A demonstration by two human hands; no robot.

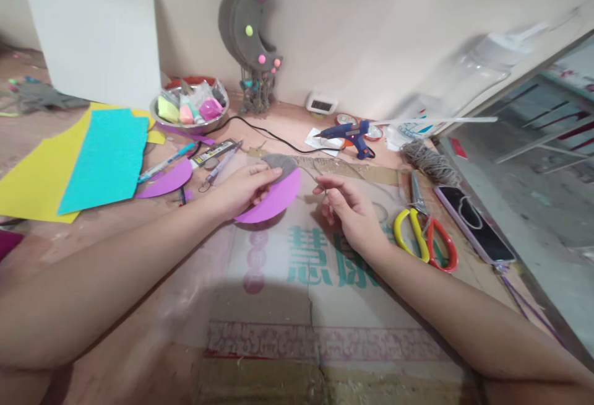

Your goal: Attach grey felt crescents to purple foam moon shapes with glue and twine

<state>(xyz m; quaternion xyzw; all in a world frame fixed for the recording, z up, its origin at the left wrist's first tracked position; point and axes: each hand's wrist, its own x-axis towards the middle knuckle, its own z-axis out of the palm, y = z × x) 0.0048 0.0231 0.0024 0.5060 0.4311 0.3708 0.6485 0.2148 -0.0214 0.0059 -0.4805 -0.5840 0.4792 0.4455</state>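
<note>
My left hand (pixel 253 185) is closed on the edge of a round purple paper disc (pixel 273 200). Grey yarn (pixel 282 162) covers the far part of that disc, while its near part is bare purple. To the right, my right hand (pixel 346 204) has thumb and fingers pinched on a thin grey yarn strand, which looks to run across from the disc. Both hands are above a printed cardboard sheet (pixel 273 306). Scissors (pixel 424 231) with yellow and red handles lie just right of my right hand.
Behind my hands is a blue glue gun (pixel 348 137) with a black cord. A grey yarn bundle (pixel 430 162) and a phone (pixel 476 222) lie right. Turquoise paper (pixel 106 160), a metal bowl (pixel 218 121) of bagged clay and a pen (pixel 167 162) are left. A moon ornament (pixel 245 33) hangs behind.
</note>
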